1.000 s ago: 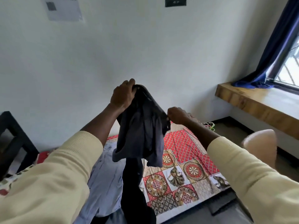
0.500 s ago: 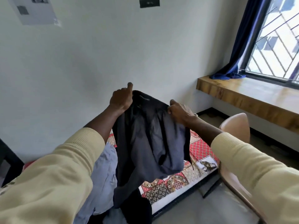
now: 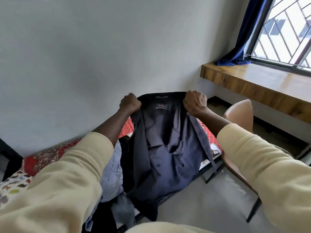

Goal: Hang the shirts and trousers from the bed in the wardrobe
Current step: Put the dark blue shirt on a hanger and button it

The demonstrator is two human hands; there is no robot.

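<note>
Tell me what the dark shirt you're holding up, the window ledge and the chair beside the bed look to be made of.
Dark shirt: thin woven fabric, matte navy, likely cotton or a blend; it creases and drapes limply from both hands.
Window ledge: wood or wood-look laminate, glossy; visible grain and window reflections.
Chair: smooth moulded shell, probably plastic, beige with a soft sheen, on thin dark legs that look like metal.

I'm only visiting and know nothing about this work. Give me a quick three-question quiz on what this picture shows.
1. True or false: both the left hand and the right hand grip the dark shirt.
2. What lies on the bed beside the held shirt? A) light blue garment B) towel C) pillow
3. Fill in: the blue curtain rests on the wooden ____.

Key: 1 true; 2 A, the light blue garment; 3 ledge.
</note>
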